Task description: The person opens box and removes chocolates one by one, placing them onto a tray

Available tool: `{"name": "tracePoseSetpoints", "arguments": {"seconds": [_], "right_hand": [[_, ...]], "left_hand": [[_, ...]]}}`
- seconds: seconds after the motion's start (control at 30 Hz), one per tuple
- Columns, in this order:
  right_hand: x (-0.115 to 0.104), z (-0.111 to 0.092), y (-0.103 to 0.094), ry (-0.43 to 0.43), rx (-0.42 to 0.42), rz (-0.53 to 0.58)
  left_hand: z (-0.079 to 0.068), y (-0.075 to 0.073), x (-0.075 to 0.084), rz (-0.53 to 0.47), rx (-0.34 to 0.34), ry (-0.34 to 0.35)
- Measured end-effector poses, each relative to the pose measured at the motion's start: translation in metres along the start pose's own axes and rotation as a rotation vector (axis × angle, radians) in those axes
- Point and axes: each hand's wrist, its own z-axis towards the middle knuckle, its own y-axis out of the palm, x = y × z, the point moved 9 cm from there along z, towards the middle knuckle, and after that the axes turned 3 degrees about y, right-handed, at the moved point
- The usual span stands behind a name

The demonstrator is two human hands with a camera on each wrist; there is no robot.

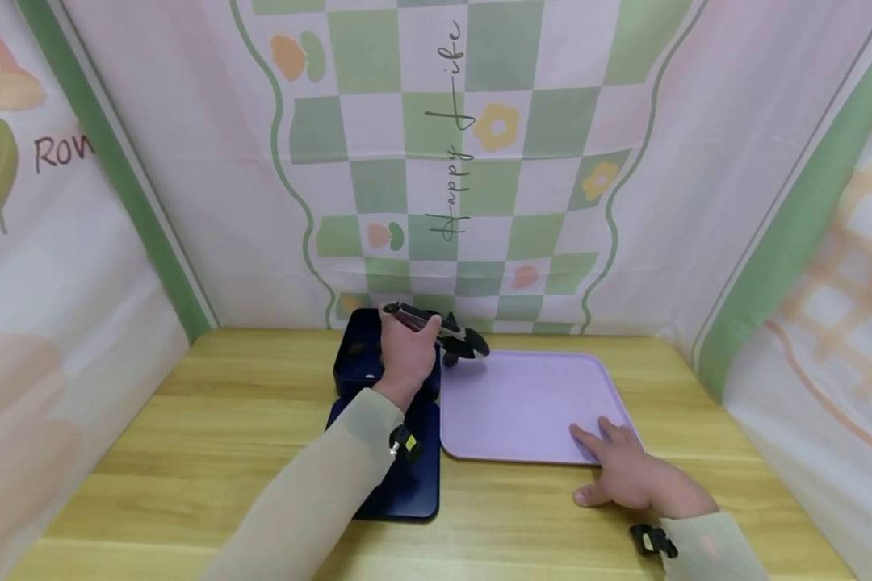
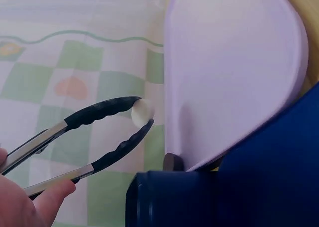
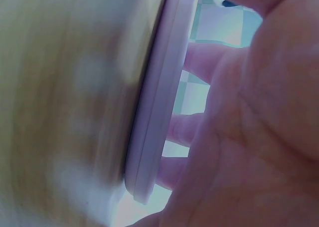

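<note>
My left hand grips a pair of tongs with metal arms and black scalloped tips. Between those tips a small white rounded piece is pinched, in the left wrist view. The tongs reach from above a navy box toward the back left corner of a lilac tray. A small dark piece sits by that corner. My right hand rests at the tray's near right corner, fingers spread over the rim, thumb on the table side.
A flat navy panel lies in front of the box, partly under my left forearm. Inside the box is a dark rounded piece. The wooden table meets a checked, printed cloth behind, with more cloth at both sides.
</note>
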Motion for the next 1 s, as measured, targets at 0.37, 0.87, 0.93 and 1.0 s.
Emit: {"name": "tracePoseSetpoints", "arguments": {"seconds": [0.37, 0.87, 0.93, 1.0], "right_hand": [[0.002, -0.001, -0.001, 0.003, 0.004, 0.004], [0.000, -0.001, 0.000, 0.005, 0.005, -0.001], [-0.001, -0.001, 0.000, -0.001, 0.013, -0.008], [-0.002, -0.001, -0.001, -0.004, 0.018, -0.010]], "left_hand": [[-0.013, 0.032, 0.009, 0.119, -0.047, 0.097], [-0.014, 0.037, 0.001, 0.159, -0.009, 0.073], [-0.014, 0.036, 0.000, 0.152, -0.009, 0.067], [-0.013, 0.036, 0.000, 0.147, -0.014, 0.065]]}}
